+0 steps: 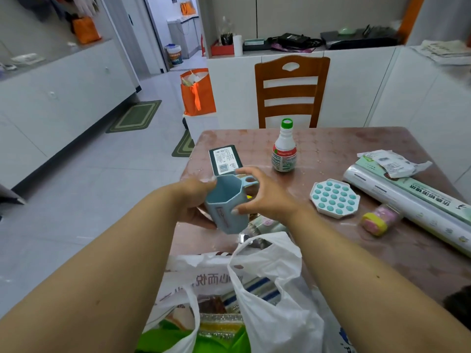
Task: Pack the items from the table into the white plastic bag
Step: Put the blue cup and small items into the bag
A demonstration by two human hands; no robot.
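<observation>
Both my hands hold a light blue octagonal cup (225,202) above the table's near left part. My left hand (195,200) grips its left side; my right hand (260,193) is on its right side by the handle. Below, at the table's near edge, the white plastic bag (270,281) stands open with several packets inside. Still on the table are a dark box (224,159), a green-capped white bottle (284,149), a white tray with teal dots (335,198), a small yellow and pink container (379,220), a long roll in a box (407,200) and a white packet (395,163).
The table (331,146) has a brown patterned cover. A wooden chair (290,90) stands at its far side. An orange bag (197,93) sits on a white stool to the left of the chair. White cabinets line the left and back walls.
</observation>
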